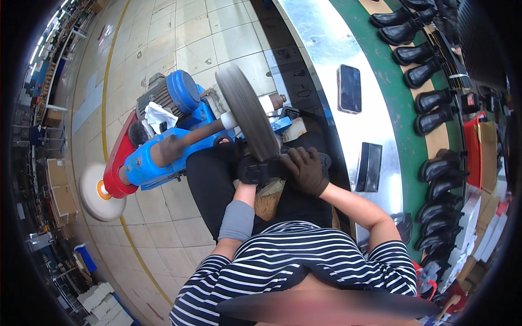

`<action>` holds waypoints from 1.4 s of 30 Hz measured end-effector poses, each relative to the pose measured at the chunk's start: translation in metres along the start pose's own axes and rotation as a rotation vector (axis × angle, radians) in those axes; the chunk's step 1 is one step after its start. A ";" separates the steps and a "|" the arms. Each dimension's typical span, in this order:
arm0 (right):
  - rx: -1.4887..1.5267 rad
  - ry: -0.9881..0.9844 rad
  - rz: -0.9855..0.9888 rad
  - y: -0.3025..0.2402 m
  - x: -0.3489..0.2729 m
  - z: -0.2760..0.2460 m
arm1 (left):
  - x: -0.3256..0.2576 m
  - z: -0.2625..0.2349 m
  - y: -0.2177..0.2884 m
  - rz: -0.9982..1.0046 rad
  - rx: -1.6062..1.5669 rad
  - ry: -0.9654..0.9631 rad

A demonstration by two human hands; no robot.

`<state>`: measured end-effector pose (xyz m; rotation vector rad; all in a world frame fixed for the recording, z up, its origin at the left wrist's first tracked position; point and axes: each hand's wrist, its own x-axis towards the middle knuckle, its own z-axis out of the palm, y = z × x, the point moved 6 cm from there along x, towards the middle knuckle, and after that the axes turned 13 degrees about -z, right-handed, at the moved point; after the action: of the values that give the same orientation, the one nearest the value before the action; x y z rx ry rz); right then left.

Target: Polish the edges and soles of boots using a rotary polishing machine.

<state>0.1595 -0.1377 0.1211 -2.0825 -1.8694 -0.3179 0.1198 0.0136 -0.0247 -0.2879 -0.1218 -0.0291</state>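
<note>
While the fingers of the right hand (306,169) curl over a dark piece (277,169), seemingly a shoe, beneath the blurred buffing wheel (247,111) — the left hand's (253,171) grip cannot be made out — a slip or snag could drag fingertips into the rim or fling the piece loose.

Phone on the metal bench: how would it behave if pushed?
The phone lies flat, so it probably won't tip or roll. Its slab shape suggests stiffness. On the smooth-looking metal bench, it may slide easily.
</note>
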 end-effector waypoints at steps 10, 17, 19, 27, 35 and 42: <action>0.006 0.047 0.043 -0.024 0.000 0.005 | -0.019 -0.019 -0.010 0.076 -0.806 -0.028; -0.017 0.215 0.184 -0.045 -0.043 -0.018 | -0.045 -0.063 -0.004 -0.071 0.281 0.123; -0.095 0.263 0.290 -0.033 -0.081 -0.029 | 0.009 -0.015 -0.075 -0.339 0.047 -0.100; -0.029 0.067 -0.010 -0.050 -0.026 -0.048 | -0.034 0.053 -0.037 -0.027 0.466 0.112; 0.025 0.015 -0.159 -0.056 0.034 -0.081 | -0.041 0.155 -0.082 -0.021 0.561 0.053; 1.033 0.803 0.373 -0.008 -0.066 -0.133 | -0.045 0.238 -0.097 0.036 0.770 -0.189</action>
<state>0.1507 -0.2484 0.2204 -1.2336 -0.8266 -0.0367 0.0431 -0.0110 0.2231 0.4778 -0.3040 0.0808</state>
